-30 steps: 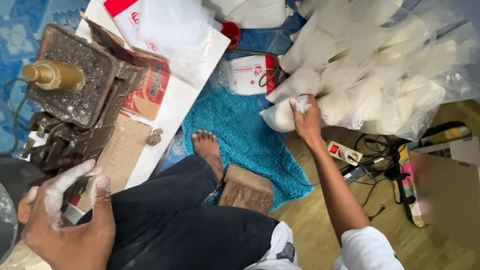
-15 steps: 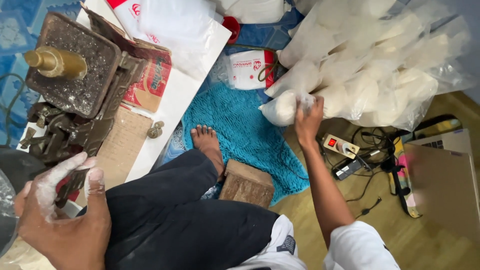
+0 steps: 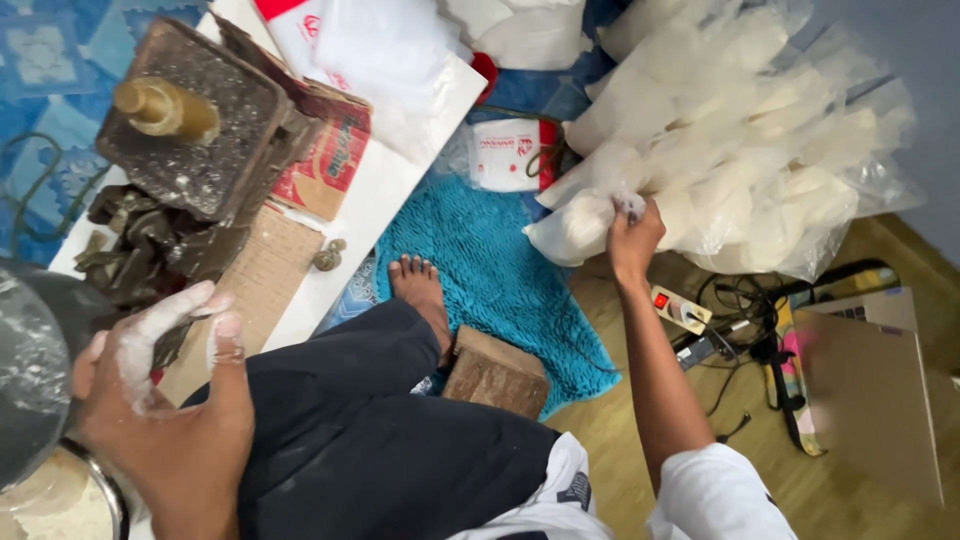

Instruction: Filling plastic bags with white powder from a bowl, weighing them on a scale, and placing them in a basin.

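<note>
Bagged powder being set onto the pile

Right hand (image 3: 632,240) fingers pinch a filled plastic bag (image 3: 572,228) by its neck, against the bag heap (image 3: 740,150); releasing seems next. Floury left hand (image 3: 165,410) fingers spread, empty.

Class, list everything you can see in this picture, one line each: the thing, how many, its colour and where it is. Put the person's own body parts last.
Filled plastic bags: a heap, too many to count, clear with white contents, top right.
Metal press: one, dark brown with a brass knob, top left.
Board: one, white, under the press.
Mat: one, turquoise, centre floor.
Wooden block: one, brown, beside the foot.
Power strip: one, white, right of the mat, with dark cables.
Cardboard box: one, brown, right edge.
Foot: one, bare, on the mat.
Left hand: white-dusted, bottom left, holding nothing.
Right hand: grips the neck of one bag.
</note>
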